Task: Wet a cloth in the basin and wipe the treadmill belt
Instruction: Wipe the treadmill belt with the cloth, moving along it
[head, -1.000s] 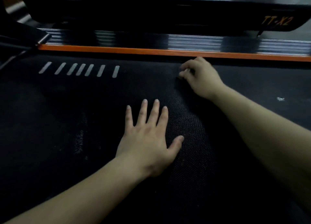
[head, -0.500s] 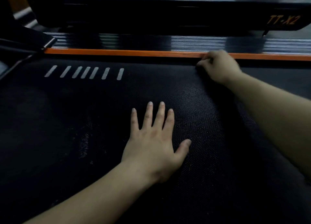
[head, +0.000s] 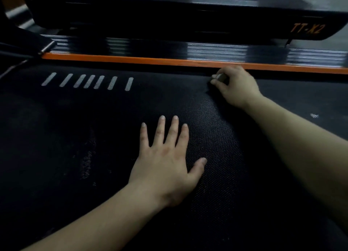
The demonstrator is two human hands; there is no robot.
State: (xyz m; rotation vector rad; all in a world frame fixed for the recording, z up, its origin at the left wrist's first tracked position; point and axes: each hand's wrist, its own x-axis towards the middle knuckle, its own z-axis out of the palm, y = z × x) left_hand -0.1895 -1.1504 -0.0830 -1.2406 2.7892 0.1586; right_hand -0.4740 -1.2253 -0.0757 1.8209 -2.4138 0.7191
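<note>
the orange side rail [head: 131, 58] runs across the far edge of the treadmill belt [head: 216, 137], and everything here is placed from it. at the left, just on the near side of the rail, a row of slanted white dashes [head: 88, 81] is printed on the belt. well nearer than the rail, a pale dusty smear [head: 86, 164] marks the dark surface, with bare belt on every side of it. further right, well short of the rail, the left hand [head: 165, 162] lies flat on the belt, fingers straight and spread, thumb out, holding nothing. open textured belt lies between it and the rail. the right hand [head: 237, 85] sits just beside the rail at the belt's far edge, fingers curled under; whether they grip anything is lost in the dark, so i cannot tell. right again, nearer than the rail, a small white speck [head: 314, 116] lies on the belt. beyond the rail, a black housing carries an orange "tt-x2" label [head: 307, 29].
</note>
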